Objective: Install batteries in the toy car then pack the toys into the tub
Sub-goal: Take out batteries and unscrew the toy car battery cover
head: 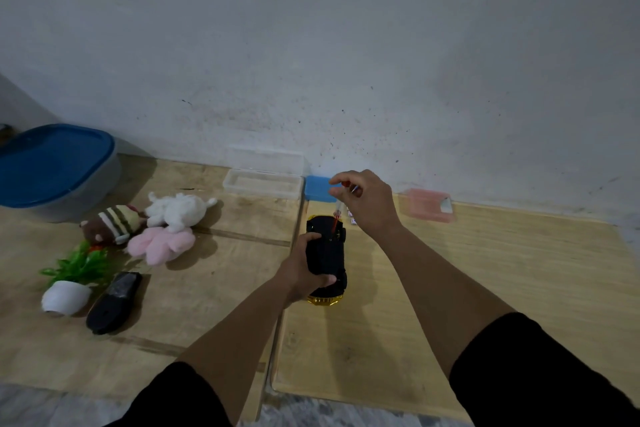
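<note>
Head view looks down on two pale wooden boards [450, 288] laid side by side against a grey wall [346, 45], with a seam running between them from near to far. The toy car [327, 258] lies belly-up on the right board, just right of that seam, its black underside showing and a yellow edge at its near end. The left hand [304, 270] grips the car's body from the left, fingers curled over the underside. The right hand [363, 199] hovers above the car's far end, its fingers pinching the handle of a red screwdriver [335, 220], whose tip points down at the underside.

Left of the seam, a cluster of toys takes up the middle of the left board: a white plush [178, 210], a pink plush [161, 244] touching it, a brown striped plush [112, 222], a green plastic plant in a white pot [67, 295] tipped on its side, and a black shoe-shaped piece [114, 302] just beside the pot. The tub [100, 184] with its blue lid [52, 163] on sits at the far left corner, well apart from the car, with the toys lying between.

Along the far edge by the wall stand a clear tray [263, 182], a blue box [318, 189] partly hidden by the right hand, and a pink case [427, 206] to the right. A few small white pieces [352, 218] lie just beyond the car; what they are is too small to tell. Bare board spreads on the right of the car and in the near part of both boards.
</note>
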`<state>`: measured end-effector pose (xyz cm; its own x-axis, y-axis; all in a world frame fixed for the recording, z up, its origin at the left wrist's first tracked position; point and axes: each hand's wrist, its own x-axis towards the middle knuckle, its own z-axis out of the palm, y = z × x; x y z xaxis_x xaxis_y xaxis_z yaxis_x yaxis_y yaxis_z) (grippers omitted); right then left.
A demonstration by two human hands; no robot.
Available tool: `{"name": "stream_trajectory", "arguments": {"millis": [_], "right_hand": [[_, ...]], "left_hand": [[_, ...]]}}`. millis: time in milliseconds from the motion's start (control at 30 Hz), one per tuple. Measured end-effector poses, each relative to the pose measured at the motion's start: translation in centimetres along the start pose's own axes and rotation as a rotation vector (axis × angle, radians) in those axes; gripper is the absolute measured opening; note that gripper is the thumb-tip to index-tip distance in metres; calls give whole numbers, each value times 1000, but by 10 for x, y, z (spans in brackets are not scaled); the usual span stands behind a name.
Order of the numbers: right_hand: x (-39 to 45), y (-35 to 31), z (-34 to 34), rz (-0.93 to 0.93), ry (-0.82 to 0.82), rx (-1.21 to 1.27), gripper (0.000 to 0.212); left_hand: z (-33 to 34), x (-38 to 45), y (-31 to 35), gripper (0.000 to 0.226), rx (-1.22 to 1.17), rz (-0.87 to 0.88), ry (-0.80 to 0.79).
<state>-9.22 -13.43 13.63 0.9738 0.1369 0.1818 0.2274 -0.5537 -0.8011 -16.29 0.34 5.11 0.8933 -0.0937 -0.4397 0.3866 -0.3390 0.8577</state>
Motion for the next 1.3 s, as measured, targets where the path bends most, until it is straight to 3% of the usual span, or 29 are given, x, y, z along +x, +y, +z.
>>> {"name": "stream_trajectory", "arguments": {"millis": [133, 267, 400, 533, 800, 1033, 1300], "right_hand": [[2, -2, -4, 88, -58, 80, 27], [2, -1, -4, 77, -61, 80, 14], [2, -1, -5, 67, -25, 114, 15], [1, -1, -10, 68, -69, 54, 29], [-2, 4, -12, -47, -38, -70, 12], [-1, 8, -13, -3, -29, -108, 29], [-1, 9, -17, -45, -46, -102, 18]], "left_hand": [[-1, 2, -1, 80, -3, -2, 2], [-1, 3, 1, 78, -41, 2, 13], [-2, 5, 3, 78, -45, -2, 0], [-2, 6, 2, 78, -59, -5, -8], [2, 7, 6, 74, -120, -28, -21], [5, 5, 12, 70, -148, -48, -69], [9, 5, 12, 68, -166, -86, -66]]}}
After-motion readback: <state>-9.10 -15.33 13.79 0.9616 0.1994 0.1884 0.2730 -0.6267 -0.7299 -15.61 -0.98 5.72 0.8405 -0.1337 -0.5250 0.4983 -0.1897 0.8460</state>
